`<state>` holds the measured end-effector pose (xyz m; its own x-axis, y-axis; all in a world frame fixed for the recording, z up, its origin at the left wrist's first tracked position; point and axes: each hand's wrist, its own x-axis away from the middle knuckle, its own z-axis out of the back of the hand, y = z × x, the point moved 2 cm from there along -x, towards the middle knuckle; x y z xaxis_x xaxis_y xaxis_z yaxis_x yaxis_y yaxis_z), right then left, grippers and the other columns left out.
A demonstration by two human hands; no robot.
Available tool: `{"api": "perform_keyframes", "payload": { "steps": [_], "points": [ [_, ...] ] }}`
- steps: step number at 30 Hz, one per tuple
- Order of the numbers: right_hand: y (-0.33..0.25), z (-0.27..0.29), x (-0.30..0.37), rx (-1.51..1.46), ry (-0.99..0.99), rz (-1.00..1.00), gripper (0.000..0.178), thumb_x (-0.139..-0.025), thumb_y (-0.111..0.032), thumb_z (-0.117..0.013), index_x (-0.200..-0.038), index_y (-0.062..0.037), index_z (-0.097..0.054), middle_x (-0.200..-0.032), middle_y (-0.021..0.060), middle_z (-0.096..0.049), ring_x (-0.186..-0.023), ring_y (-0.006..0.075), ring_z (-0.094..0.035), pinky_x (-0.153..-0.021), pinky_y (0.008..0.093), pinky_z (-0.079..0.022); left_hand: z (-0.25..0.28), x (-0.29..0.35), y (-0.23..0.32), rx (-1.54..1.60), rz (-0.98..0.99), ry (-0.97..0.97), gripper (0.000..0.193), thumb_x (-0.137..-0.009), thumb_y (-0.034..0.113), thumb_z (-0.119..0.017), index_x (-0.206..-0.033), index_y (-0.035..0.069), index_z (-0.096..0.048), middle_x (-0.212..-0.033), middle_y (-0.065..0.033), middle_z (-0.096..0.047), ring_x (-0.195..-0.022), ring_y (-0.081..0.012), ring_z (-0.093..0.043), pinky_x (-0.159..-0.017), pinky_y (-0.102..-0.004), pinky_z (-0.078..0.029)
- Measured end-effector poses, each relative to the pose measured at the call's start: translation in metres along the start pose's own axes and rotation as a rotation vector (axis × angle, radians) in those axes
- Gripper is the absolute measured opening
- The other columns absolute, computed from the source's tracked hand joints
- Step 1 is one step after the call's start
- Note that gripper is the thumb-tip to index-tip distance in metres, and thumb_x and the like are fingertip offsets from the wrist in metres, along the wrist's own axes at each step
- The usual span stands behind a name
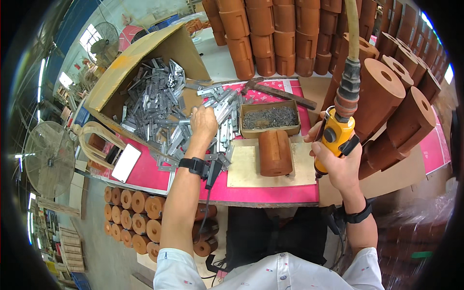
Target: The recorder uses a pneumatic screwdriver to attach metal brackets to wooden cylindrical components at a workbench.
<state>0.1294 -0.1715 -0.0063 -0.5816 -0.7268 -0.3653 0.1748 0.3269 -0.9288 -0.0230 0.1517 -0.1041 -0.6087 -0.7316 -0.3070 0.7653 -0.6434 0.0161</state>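
Bench (pixel 270 193), pink-topped, crowded. Stacked brown cylinders (pixel 270 34) behind and at right (many, seemingly awaiting work). One cylinder (pixel 275 152) lies on board mid-bench, no plate on it yet. Carton (pixel 145 53) spills metal plates (pixel 159 106). Tray of nails (pixel 269 117) beside. Left hand (pixel 204 123) curled, fingers in plate pile. Right hand (pixel 338 162) clenched round yellow tool (pixel 336 137), raised right of cylinder.

A big brown cardboard carton (pixel 145 58) is lying tipped on its side at the far left of the pink table, spilling grey metal brackets. A small shallow cardboard box (pixel 269 119) of dark nails is sitting mid-table. A white-faced phone (pixel 125 163) is resting near the left edge
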Motion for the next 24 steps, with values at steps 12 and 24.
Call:
{"api": "perform_keyframes", "payload": {
  "steps": [12,24],
  "points": [
    [0.002,0.001,-0.002,0.041,0.002,-0.009,0.053,-0.079,0.000,-0.063,-0.129,0.0016,-0.046,-0.097,0.0082,-0.062,-0.089,0.0155,-0.063,-0.071,0.0271,-0.053,0.050,0.020,0.041,0.655,0.129,0.041,0.017,-0.073,0.013,-0.069,-0.080,0.000,-0.061,-0.076,-0.0150,-0.064,-0.069,-0.0332,-0.062,-0.069,-0.0419,-0.050],
    [-0.003,0.000,-0.001,-0.019,0.003,0.014,0.039,-0.081,-0.006,-0.071,-0.116,-0.0023,-0.054,-0.096,0.0018,-0.063,-0.089,0.0092,-0.059,-0.083,0.0266,-0.049,0.057,0.045,0.098,0.911,0.000,-0.362,0.020,-0.085,0.013,-0.071,-0.094,-0.002,-0.061,-0.078,-0.0062,-0.068,-0.071,-0.0119,-0.062,-0.065,-0.0279,-0.049]
  ]
}}
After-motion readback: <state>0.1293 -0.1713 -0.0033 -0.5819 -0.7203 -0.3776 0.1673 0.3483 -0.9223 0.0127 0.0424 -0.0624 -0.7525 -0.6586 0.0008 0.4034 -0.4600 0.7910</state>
